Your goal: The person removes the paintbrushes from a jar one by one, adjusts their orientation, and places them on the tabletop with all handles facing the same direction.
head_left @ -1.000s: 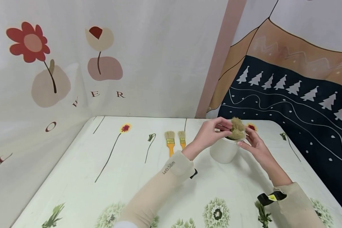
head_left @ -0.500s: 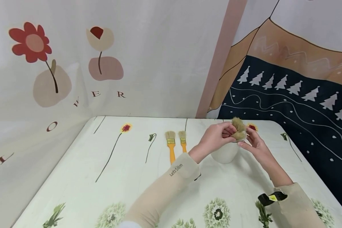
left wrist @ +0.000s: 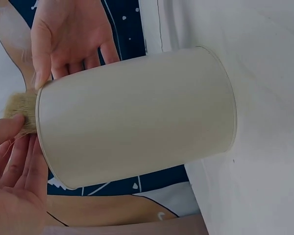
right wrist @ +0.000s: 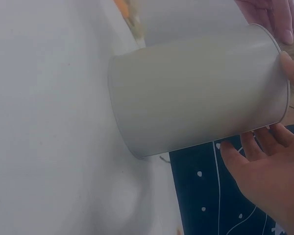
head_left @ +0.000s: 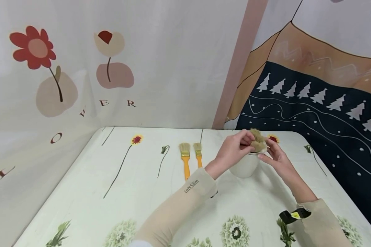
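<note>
A white cylindrical cup [head_left: 244, 168] stands upright near the far right of the table. Tan bristle tufts [head_left: 256, 135], like paintbrush heads, stick up above its rim. My left hand [head_left: 232, 149] reaches over the cup's left side, its thumb and fingertips pinching the bristles [left wrist: 23, 105] at the mouth. From the other side, my right hand [head_left: 279, 160] steadies the cup, thumb on the rim and fingers along the far wall, as the right wrist view shows. Whatever lies below the bristles is hidden inside the cup.
Two flat paintbrushes with orange handles, a wider one [head_left: 186, 159] and a narrower one [head_left: 198, 154], lie left of the cup. The tablecloth [head_left: 89, 171] is white with printed flowers. Printed curtains [head_left: 173, 68] hang behind and to the right.
My left hand has moved slightly right and lower, and its fingers have curled in on the bristles. My right hand and the cup stay almost where they were.
</note>
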The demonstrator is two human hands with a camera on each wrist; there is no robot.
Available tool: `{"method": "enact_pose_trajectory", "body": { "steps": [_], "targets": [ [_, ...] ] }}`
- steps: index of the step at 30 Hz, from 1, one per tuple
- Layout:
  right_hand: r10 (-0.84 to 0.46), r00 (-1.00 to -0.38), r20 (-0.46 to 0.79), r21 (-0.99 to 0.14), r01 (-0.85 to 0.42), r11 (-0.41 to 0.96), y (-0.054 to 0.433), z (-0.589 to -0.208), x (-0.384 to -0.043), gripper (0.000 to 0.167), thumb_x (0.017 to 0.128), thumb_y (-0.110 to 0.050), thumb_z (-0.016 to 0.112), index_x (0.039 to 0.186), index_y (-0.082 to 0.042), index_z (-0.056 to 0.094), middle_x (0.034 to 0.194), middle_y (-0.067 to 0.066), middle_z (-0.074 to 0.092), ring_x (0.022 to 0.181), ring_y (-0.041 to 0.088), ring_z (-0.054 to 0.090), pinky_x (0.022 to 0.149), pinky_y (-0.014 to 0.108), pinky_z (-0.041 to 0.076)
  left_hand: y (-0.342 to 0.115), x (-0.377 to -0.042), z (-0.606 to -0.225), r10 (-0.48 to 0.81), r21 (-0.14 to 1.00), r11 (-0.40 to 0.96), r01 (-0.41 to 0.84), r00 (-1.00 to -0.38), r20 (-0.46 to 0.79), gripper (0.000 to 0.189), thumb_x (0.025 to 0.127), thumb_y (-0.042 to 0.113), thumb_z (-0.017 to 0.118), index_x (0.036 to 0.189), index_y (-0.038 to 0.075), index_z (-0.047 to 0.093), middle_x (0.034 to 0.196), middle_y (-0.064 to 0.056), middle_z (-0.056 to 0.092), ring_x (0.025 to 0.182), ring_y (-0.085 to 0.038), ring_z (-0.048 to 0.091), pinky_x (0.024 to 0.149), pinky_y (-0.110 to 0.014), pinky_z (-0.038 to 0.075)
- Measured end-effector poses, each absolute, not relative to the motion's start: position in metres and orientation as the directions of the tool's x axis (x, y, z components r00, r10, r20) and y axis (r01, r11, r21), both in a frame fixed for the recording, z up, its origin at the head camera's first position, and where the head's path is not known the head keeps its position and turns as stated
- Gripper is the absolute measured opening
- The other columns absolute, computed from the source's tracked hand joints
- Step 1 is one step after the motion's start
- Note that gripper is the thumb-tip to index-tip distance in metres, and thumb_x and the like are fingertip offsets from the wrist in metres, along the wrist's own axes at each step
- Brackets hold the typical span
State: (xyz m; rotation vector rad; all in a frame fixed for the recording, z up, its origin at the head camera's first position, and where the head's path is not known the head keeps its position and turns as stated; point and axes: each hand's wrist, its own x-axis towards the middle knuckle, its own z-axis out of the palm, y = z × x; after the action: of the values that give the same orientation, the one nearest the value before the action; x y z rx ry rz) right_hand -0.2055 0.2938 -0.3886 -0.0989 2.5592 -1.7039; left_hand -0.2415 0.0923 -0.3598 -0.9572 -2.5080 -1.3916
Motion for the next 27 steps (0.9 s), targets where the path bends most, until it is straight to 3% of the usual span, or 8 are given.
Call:
{"method": "enact_pose_trajectory", "body": {
  "steps": [7, 15, 19, 23, 27],
  "targets": [
    [-0.108, -0.994, 0.008, -0.930, -0.047, 0.364, 0.295, -0.389, -0.206, 0.074, 0.102, -0.023, 0.058, 0.160, -0.018, 0.013, 0.168, 0.014, 0.007, 0.154, 0.041, 0.008, 0.120, 0.062, 0.023, 0.088, -0.238, -0.348, 0.444, 0.727, 0.301, 0.617, -0.766, 0.466, 0.022, 0.094, 0.010, 0.068, 0.114, 0.009, 0.059, 0.110, -0.006, 0.073, 0.098, -0.010, 0.072, 0.082, -0.003, 0.051],
    [-0.094, -0.996, 0.009, -0.910, -0.047, 0.413, 0.297, -0.390, -0.206, 0.079, 0.102, -0.029, 0.058, 0.161, -0.015, 0.009, 0.169, 0.013, 0.005, 0.153, 0.042, 0.012, 0.120, 0.052, 0.026, 0.075, -0.234, -0.320, 0.356, 0.767, 0.085, 0.636, -0.739, 0.572, 0.023, 0.092, 0.005, 0.070, 0.112, 0.004, 0.060, 0.110, -0.012, 0.070, 0.102, -0.018, 0.072, 0.082, -0.011, 0.057],
    [-0.091, -0.995, 0.027, -0.906, -0.063, 0.419, 0.298, -0.391, -0.203, 0.075, 0.101, -0.029, 0.059, 0.161, -0.019, 0.014, 0.168, 0.014, 0.010, 0.153, 0.044, 0.013, 0.119, 0.030, 0.034, 0.062, -0.229, -0.303, 0.299, 0.765, -0.024, 0.643, -0.726, 0.620, 0.022, 0.092, 0.003, 0.068, 0.112, 0.002, 0.059, 0.111, -0.015, 0.067, 0.102, -0.024, 0.071, 0.083, -0.017, 0.059],
    [-0.099, -0.994, 0.050, -0.914, -0.085, 0.396, 0.298, -0.393, -0.202, 0.074, 0.101, -0.028, 0.060, 0.160, -0.020, 0.017, 0.167, 0.014, 0.014, 0.152, 0.044, 0.015, 0.107, 0.007, 0.039, 0.043, -0.224, -0.285, 0.232, 0.771, -0.105, 0.628, -0.739, 0.633, 0.023, 0.092, -0.001, 0.067, 0.113, -0.001, 0.057, 0.112, -0.019, 0.066, 0.103, -0.029, 0.070, 0.085, -0.023, 0.061],
    [-0.109, -0.991, 0.074, -0.920, -0.110, 0.375, 0.297, -0.394, -0.204, 0.074, 0.100, -0.026, 0.061, 0.160, -0.019, 0.018, 0.167, 0.014, 0.015, 0.152, 0.044, 0.016, 0.102, 0.002, 0.038, 0.016, -0.221, -0.271, 0.165, 0.772, -0.146, 0.618, -0.755, 0.635, 0.024, 0.091, -0.005, 0.067, 0.113, -0.005, 0.056, 0.110, -0.023, 0.065, 0.100, -0.031, 0.070, 0.085, -0.031, 0.062]
  ]
}}
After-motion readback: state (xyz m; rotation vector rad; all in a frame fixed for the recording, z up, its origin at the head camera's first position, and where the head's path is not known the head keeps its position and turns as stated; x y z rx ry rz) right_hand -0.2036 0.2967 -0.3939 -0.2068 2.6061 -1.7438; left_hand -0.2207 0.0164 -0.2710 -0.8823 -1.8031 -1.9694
